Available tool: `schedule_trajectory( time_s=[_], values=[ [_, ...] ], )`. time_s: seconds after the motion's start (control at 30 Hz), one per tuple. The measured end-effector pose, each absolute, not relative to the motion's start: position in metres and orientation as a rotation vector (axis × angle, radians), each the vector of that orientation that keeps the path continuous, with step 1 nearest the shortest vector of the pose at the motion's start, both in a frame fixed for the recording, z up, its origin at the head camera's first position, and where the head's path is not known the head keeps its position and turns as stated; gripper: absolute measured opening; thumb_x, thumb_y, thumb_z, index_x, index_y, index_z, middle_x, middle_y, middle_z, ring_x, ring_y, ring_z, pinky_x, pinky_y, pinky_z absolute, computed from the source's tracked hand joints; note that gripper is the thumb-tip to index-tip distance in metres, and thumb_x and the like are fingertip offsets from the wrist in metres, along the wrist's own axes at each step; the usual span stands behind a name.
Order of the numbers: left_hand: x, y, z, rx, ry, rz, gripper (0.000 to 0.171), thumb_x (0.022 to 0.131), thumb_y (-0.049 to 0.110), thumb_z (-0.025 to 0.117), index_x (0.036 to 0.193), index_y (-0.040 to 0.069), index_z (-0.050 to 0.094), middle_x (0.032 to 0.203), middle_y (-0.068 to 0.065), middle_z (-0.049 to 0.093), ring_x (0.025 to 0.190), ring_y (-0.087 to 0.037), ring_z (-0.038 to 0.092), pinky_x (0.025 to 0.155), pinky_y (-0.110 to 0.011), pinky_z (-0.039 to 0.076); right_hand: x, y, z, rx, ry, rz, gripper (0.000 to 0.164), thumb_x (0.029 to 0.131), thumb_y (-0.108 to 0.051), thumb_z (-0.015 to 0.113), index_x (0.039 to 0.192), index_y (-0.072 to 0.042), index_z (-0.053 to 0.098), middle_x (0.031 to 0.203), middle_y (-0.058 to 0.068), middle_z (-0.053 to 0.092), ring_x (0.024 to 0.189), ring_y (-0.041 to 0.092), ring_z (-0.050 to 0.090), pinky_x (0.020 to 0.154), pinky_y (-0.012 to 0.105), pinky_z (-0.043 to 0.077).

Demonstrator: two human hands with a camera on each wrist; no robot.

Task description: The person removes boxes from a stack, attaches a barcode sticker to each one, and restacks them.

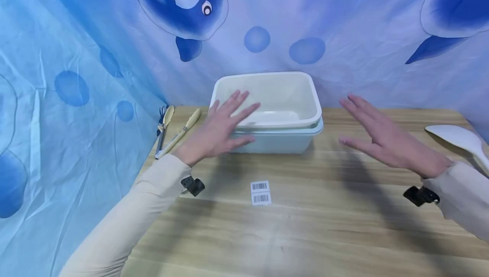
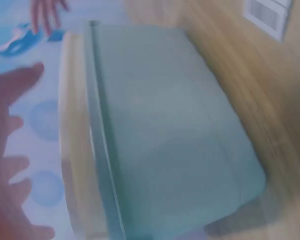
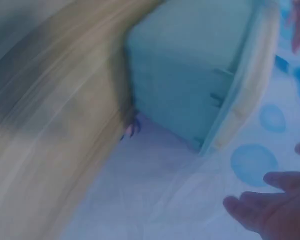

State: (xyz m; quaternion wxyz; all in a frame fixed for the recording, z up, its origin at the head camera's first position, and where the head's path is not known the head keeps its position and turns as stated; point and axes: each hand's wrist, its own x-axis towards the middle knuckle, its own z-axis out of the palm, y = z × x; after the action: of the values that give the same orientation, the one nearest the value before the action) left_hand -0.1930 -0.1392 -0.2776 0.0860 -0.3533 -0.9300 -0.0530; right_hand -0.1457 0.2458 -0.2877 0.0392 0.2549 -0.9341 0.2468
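A white plastic bin (image 1: 275, 94) sits nested in a light teal bin (image 1: 275, 142) at the back of the table. My left hand (image 1: 225, 126), fingers spread and straight, hovers over the left front of the bins and holds nothing. To the right of them my right hand (image 1: 386, 139) is raised above the table with straight fingers, also holding nothing. In the left wrist view the teal bin's long side (image 2: 165, 125) fills the middle, beyond the hand's fingers. The right wrist view shows its short end (image 3: 170, 90) apart from the right hand.
Tongs (image 1: 179, 134) and other utensils (image 1: 164, 126) lie at the left edge of the table. A white ladle-like spoon (image 1: 458, 137) lies at the right. A barcode label (image 1: 261, 193) is on the wood in front of the bins. A printed cloth (image 1: 282, 22) hangs close behind.
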Motion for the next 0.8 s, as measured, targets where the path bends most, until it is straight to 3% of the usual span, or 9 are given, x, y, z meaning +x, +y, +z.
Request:
schedule_trajectory(
  time_s=[0.1,0.23,0.33,0.47,0.63,0.7,0.8],
  values=[
    [-0.199,-0.148,-0.277,-0.901,-2.757,-0.397,0.09,0.083,0.055,0.068,0.154,0.032,0.019,0.164,-0.001,0.002,0.151,-0.026,0.0,0.116,-0.064,0.01,-0.156,0.239,-0.283,0.624,-2.806,1.013,0.073,0.097,-0.031,0.058,0.153,-0.038,0.012,0.162,0.005,0.015,0.141,0.044,0.029,0.104,0.068,0.03],
    [-0.207,-0.162,-0.28,-0.654,-2.768,-0.731,0.105,0.075,0.05,0.078,0.155,0.031,0.013,0.164,0.001,0.0,0.151,-0.025,0.0,0.117,-0.061,0.013,-0.17,0.227,-0.28,0.437,-2.726,1.274,0.064,0.098,-0.036,0.054,0.152,-0.039,0.02,0.159,0.006,0.027,0.133,0.041,0.044,0.099,0.06,0.043],
    [-0.213,-0.171,-0.287,-0.501,-2.765,-0.926,0.114,0.07,0.047,0.083,0.156,0.03,0.01,0.164,0.0,0.002,0.151,-0.024,0.003,0.117,-0.06,0.017,-0.181,0.217,-0.282,0.358,-2.672,1.436,0.062,0.097,-0.039,0.055,0.151,-0.033,0.027,0.155,0.011,0.035,0.131,0.033,0.048,0.098,0.038,0.051],
    [-0.218,-0.181,-0.299,-0.325,-2.786,-1.122,0.121,0.068,0.048,0.084,0.155,0.032,0.002,0.164,0.0,0.003,0.151,-0.025,0.007,0.117,-0.06,0.019,-0.196,0.203,-0.287,0.329,-2.598,1.589,0.061,0.095,-0.039,0.057,0.149,-0.021,0.035,0.148,0.018,0.043,0.121,0.027,0.056,0.083,0.014,0.053],
    [-0.225,-0.185,-0.316,-0.195,-2.747,-1.495,0.123,0.071,0.04,0.084,0.154,0.033,-0.005,0.164,0.003,0.0,0.151,-0.02,0.005,0.12,-0.053,0.016,-0.211,0.195,-0.292,0.29,-2.604,1.578,0.062,0.094,-0.045,0.057,0.146,-0.015,0.042,0.142,0.02,0.05,0.113,0.025,0.061,0.081,0.017,0.055],
    [-0.228,-0.185,-0.322,-0.212,-2.686,-1.662,0.12,0.073,0.032,0.085,0.155,0.03,-0.003,0.164,0.001,0.007,0.15,-0.02,0.013,0.121,-0.048,0.018,-0.215,0.193,-0.294,0.268,-2.637,1.539,0.063,0.093,-0.047,0.057,0.145,-0.015,0.043,0.139,0.02,0.053,0.112,0.026,0.062,0.082,0.019,0.055],
    [-0.232,-0.183,-0.329,-0.292,-2.584,-1.833,0.112,0.072,0.019,0.085,0.155,0.027,0.01,0.157,-0.004,0.028,0.14,-0.023,0.034,0.116,-0.045,0.028,-0.22,0.191,-0.296,0.257,-2.679,1.466,0.06,0.092,-0.048,0.059,0.141,-0.014,0.049,0.135,0.018,0.057,0.115,0.028,0.061,0.088,0.03,0.054]
  ],
)
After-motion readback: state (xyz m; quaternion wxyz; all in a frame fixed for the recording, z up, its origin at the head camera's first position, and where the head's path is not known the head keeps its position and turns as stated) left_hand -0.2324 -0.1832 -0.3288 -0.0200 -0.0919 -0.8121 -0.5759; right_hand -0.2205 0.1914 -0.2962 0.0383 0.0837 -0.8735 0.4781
